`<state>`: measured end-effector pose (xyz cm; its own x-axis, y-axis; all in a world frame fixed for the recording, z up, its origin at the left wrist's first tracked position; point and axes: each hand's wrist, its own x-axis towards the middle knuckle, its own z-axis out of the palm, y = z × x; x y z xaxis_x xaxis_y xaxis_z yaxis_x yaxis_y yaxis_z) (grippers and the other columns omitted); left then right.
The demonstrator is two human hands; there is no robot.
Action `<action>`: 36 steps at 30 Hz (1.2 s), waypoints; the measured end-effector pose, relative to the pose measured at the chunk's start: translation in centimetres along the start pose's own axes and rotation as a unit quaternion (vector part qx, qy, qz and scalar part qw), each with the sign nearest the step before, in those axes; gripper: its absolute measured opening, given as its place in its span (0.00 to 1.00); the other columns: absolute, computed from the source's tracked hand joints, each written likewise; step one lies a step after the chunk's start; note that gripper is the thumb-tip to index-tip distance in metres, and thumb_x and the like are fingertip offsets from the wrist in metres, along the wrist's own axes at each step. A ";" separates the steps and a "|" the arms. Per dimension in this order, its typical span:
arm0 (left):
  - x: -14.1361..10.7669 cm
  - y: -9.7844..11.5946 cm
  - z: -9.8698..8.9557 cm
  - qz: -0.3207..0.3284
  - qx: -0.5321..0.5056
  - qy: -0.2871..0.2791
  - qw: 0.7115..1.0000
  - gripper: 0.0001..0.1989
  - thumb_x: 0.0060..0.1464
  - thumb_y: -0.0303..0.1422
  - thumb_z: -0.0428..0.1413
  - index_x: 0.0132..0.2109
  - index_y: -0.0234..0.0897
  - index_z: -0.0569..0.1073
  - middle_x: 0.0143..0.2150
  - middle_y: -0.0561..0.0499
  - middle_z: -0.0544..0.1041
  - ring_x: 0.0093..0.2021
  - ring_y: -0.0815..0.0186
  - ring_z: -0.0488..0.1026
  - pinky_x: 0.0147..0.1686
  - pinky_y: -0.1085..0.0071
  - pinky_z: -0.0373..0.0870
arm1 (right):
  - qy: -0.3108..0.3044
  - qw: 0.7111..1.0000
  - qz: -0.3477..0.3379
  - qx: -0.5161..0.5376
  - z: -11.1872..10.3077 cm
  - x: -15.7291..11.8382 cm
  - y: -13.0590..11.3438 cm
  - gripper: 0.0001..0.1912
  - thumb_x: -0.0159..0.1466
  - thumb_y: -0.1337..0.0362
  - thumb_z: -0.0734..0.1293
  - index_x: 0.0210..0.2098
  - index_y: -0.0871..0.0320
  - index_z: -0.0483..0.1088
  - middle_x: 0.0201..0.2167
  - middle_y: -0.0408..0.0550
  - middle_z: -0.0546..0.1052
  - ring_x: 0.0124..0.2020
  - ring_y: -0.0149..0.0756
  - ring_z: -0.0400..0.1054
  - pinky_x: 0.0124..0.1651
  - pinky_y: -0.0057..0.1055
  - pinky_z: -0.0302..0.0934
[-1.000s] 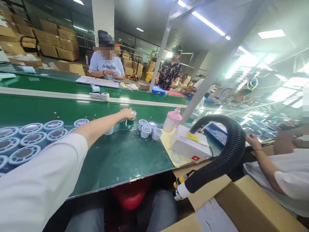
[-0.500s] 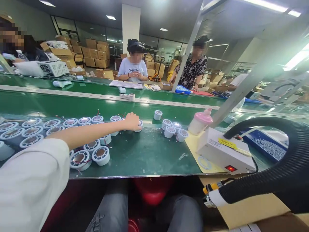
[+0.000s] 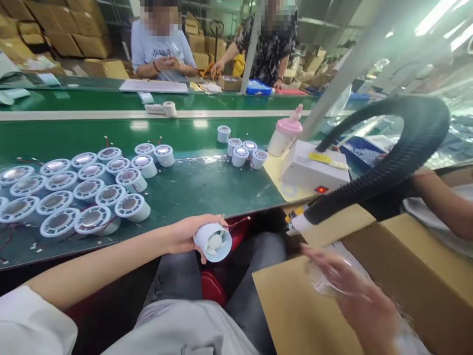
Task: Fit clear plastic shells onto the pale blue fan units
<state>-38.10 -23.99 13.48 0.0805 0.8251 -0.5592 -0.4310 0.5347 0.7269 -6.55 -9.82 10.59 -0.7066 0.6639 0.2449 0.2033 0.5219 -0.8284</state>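
My left hand (image 3: 183, 232) is wrapped round a pale blue cylindrical fan housing (image 3: 222, 240), held over my lap in front of the table edge. White fan blades show in its open end, tilted towards me, and a thin red and black wire trails off its top. On the right, my right hand (image 3: 364, 291), smeared by motion, is closed on a clear round plastic cover (image 3: 320, 282) above an open cardboard box (image 3: 295, 301). Similar housings (image 3: 132, 206) with wires stand in rows on the left of the green table (image 3: 185, 192).
A smaller group of housings (image 3: 240, 156) stands further back. To the right are a pink-lidded bottle (image 3: 283, 135), a white machine (image 3: 314, 165) with a lit red switch, and a black corrugated hose (image 3: 373, 182). A neighbour's arm (image 3: 443, 207) reaches in at far right; two people work across the table.
My left hand has drawn back from the far housings to my lap, bringing one housing along. My right hand has come into view with the clear cover. The view has tilted down.
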 end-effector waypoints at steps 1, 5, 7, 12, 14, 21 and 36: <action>0.4 -0.8 0.3 -0.004 0.011 -0.005 1.000 0.19 0.50 0.45 0.56 0.41 0.34 0.70 0.30 0.50 0.72 0.23 0.69 0.70 0.13 0.80 0.60 | -0.050 0.997 -0.050 0.045 1.5 0.4 -0.5 0.30 0.68 0.43 0.46 0.44 0.52 0.71 0.45 0.57 0.75 0.49 0.51 0.72 0.45 0.44 0.71; 1.3 -2.4 0.6 0.015 0.140 -0.031 0.990 0.17 0.54 0.43 0.53 0.43 0.33 0.72 0.34 0.50 0.72 0.21 0.74 0.63 0.12 0.80 0.55 | -0.125 0.974 -0.141 -0.126 7.5 2.3 -3.2 0.23 0.66 0.57 0.60 0.60 0.53 0.63 0.53 0.57 0.69 0.52 0.50 0.67 0.50 0.46 0.67; 1.4 -2.6 0.6 0.067 0.276 -0.033 0.958 0.15 0.56 0.40 0.52 0.43 0.35 0.74 0.39 0.49 0.72 0.27 0.71 0.67 0.18 0.79 0.61 | -0.094 0.959 -0.149 -0.224 9.5 2.9 -4.0 0.23 0.64 0.61 0.64 0.58 0.52 0.65 0.53 0.58 0.68 0.49 0.49 0.67 0.48 0.47 0.67; 0.9 -2.6 1.1 0.239 0.526 0.027 0.816 0.10 0.57 0.33 0.53 0.43 0.39 0.76 0.44 0.49 0.70 0.44 0.63 0.69 0.47 0.67 0.65 | -0.085 0.960 -0.105 -0.243 10.9 3.5 -3.7 0.10 0.56 0.69 0.71 0.39 0.55 0.75 0.52 0.55 0.69 0.49 0.48 0.65 0.47 0.43 0.69; 0.9 -2.7 1.3 0.255 0.529 0.039 0.809 0.09 0.56 0.34 0.54 0.43 0.39 0.76 0.40 0.50 0.70 0.41 0.65 0.69 0.43 0.69 0.65 | -0.086 0.959 -0.094 -0.253 10.9 3.6 -3.5 0.07 0.54 0.72 0.72 0.31 0.56 0.74 0.51 0.54 0.70 0.50 0.49 0.65 0.46 0.43 0.68; 1.8 -3.9 0.2 0.309 0.461 0.092 0.827 0.25 0.44 0.43 0.66 0.49 0.41 0.74 0.41 0.50 0.70 0.40 0.64 0.70 0.42 0.67 0.68 | -0.108 0.993 0.007 -0.042 10.6 3.7 -4.8 0.09 0.56 0.64 0.72 0.25 0.57 0.69 0.46 0.51 0.70 0.45 0.40 0.70 0.43 0.36 0.68; 1.5 -5.0 -0.1 0.186 0.248 -0.065 0.948 0.33 0.47 0.35 0.65 0.60 0.40 0.64 0.57 0.43 0.70 0.52 0.59 0.72 0.51 0.62 0.72 | -0.061 0.951 0.142 0.266 9.8 3.1 -3.8 0.08 0.53 0.57 0.74 0.29 0.54 0.78 0.47 0.52 0.77 0.48 0.46 0.72 0.45 0.40 0.72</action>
<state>-35.91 -25.46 8.95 0.1291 0.9720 -0.1965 0.0223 0.1953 0.9805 -16.15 -14.95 9.55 -0.7546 0.6533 -0.0608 0.0486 -0.0367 -0.9981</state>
